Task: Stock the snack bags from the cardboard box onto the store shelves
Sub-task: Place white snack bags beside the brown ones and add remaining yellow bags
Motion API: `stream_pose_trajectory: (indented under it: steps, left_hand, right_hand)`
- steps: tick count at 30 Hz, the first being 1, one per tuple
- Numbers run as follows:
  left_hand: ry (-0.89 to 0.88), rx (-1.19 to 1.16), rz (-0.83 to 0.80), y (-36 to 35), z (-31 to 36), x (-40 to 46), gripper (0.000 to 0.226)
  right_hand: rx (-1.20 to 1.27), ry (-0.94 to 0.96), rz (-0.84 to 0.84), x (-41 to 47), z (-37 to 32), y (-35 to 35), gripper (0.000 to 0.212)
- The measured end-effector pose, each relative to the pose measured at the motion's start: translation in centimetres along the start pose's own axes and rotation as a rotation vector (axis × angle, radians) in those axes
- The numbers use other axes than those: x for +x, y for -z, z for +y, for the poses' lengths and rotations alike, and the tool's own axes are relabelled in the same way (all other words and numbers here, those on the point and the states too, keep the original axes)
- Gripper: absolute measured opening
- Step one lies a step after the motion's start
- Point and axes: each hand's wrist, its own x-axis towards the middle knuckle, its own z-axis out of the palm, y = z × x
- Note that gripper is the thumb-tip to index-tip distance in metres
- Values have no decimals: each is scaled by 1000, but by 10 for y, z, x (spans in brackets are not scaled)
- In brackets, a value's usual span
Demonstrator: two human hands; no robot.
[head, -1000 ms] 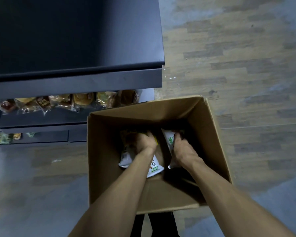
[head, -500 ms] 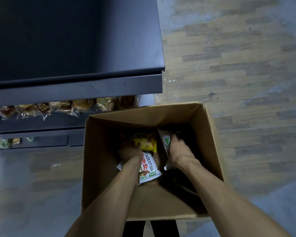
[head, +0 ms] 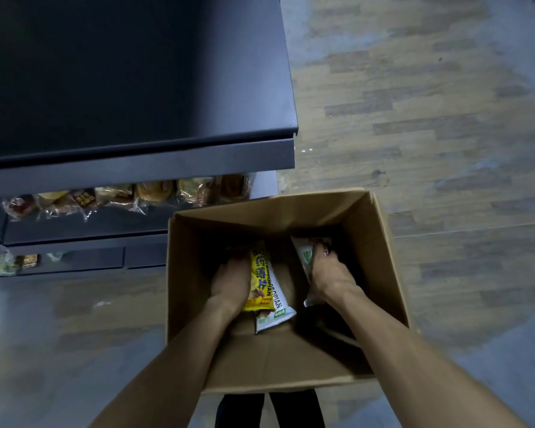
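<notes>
An open cardboard box (head: 380,248) stands on the floor below me, with both my hands inside it. My left hand (head: 230,284) grips a yellow snack bag (head: 260,279) together with a white snack bag (head: 275,307) lying under it. My right hand (head: 329,274) holds another white bag with green print (head: 303,253), stood on edge against the box's right side. Dark store shelves (head: 136,168) rise to the left of the box. What lies deeper in the box is hidden in shadow.
A lower shelf carries a row of wrapped buns (head: 149,193), and more packets (head: 0,264) sit on the shelf below at far left. Wood-pattern floor (head: 430,118) spreads to the right and behind the box. My dark trouser legs (head: 269,409) show beneath the box.
My left hand has drawn the yellow bag up on top of the white one and turned both upright. My right hand keeps its hold on the other white bag. The view has shifted slightly.
</notes>
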Motion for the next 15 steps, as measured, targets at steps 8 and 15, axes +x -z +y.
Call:
stream_pose_trajectory:
  steps: [8, 15]
  left_hand:
    - [78, -43, 70, -30, 32, 13, 73]
    - [-60, 319, 144, -31, 1, 3, 65]
  right_hand:
    - [62, -25, -63, 33, 7, -33, 129]
    - [207, 3, -46, 54, 22, -40, 116]
